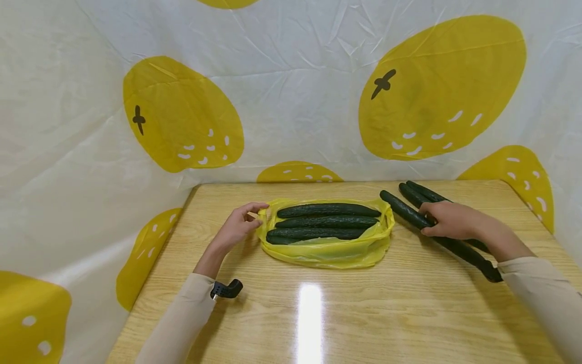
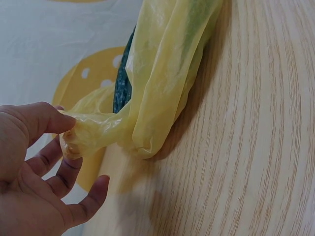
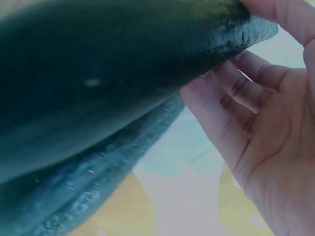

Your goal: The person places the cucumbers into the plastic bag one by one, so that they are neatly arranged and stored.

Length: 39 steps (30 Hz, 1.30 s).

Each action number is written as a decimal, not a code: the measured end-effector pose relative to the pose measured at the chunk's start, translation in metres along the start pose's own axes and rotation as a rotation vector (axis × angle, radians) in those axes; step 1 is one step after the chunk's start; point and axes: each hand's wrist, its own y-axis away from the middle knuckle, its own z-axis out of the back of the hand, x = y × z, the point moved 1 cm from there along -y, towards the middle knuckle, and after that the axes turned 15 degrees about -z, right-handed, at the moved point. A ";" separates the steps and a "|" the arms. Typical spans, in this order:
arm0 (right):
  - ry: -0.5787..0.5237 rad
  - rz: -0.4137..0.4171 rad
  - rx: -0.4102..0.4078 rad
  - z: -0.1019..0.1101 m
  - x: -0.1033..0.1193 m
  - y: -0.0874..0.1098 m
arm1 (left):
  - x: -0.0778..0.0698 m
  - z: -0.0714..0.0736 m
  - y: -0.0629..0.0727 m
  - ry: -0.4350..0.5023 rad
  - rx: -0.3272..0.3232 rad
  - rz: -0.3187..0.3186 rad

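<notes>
An open yellow plastic bag (image 1: 336, 257) lies on the table with three dark green cucumbers (image 1: 327, 222) side by side in it. My left hand (image 1: 237, 226) pinches the bag's left end; in the left wrist view, thumb and fingers hold a bunched bit of the yellow film (image 2: 96, 130). To the right of the bag, my right hand (image 1: 454, 221) grips a long cucumber (image 1: 466, 255) around its middle, with thumb and fingers on opposite sides. Two more cucumbers (image 1: 411, 194) lie just behind it, partly hidden by that hand. The right wrist view shows the gripped cucumber (image 3: 113, 73) close up.
The wooden table (image 1: 364, 313) has a bright light reflection near its front. A white sheet (image 1: 291, 116) with yellow fruit prints hangs behind and along the sides. A black band (image 1: 227, 289) sits on the left wrist.
</notes>
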 end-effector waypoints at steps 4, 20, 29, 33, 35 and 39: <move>-0.005 0.015 -0.026 0.009 0.004 0.001 | 0.000 0.000 0.000 -0.001 -0.001 0.006; -0.101 0.121 -0.044 0.043 0.039 -0.003 | 0.001 0.000 -0.001 -0.006 -0.003 0.002; -0.076 0.194 -0.084 0.054 0.061 -0.012 | 0.000 0.000 -0.001 -0.011 -0.007 0.006; -0.077 0.236 -0.112 0.059 0.072 -0.014 | 0.000 0.001 -0.001 -0.012 -0.001 0.000; -0.085 0.259 -0.117 0.061 0.077 -0.016 | 0.000 0.000 -0.001 -0.011 -0.001 0.000; -0.117 0.286 -0.104 0.064 0.086 -0.020 | -0.001 0.000 0.000 -0.008 0.000 -0.002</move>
